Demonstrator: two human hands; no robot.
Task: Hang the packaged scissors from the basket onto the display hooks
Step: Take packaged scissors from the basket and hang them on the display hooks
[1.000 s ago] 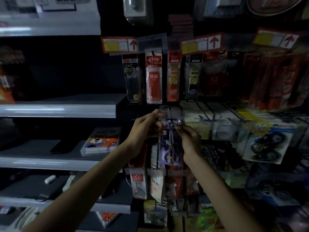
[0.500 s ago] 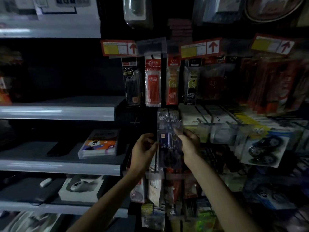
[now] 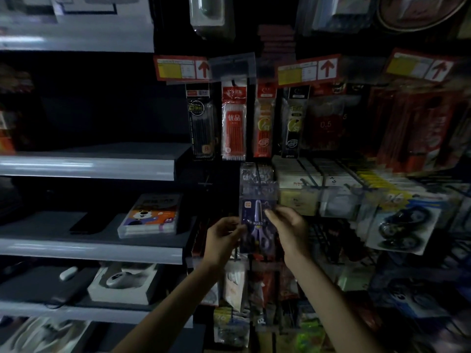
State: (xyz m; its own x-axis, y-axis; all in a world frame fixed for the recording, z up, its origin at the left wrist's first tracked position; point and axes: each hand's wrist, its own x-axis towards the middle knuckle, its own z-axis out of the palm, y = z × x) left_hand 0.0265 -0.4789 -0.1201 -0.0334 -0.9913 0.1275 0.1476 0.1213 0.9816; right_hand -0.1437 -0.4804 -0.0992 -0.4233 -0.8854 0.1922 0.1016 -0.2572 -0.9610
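L hand (image 3: 224, 238): fingers curled round left edge of clear blister pack w/ purple-handled scissors on dark blue card (image 3: 256, 220), gripping at mid-height. R hand (image 3: 290, 229): thumb + fingertips pinch pack's right edge. Pack upright between both hands, in front of wire peg rack (image 3: 328, 238); its clear top overlaps similar packs (image 3: 257, 171) behind. On a hook or not: can't tell, too dim.

Above: red refill pack (image 3: 234, 123), black pen pack (image 3: 201, 123), red price tags w/ arrows (image 3: 182, 68). Left: grey shelf (image 3: 86, 250) w/ flat cartoon-dog box (image 3: 149, 216). Right: correction-tape cards (image 3: 402, 225).
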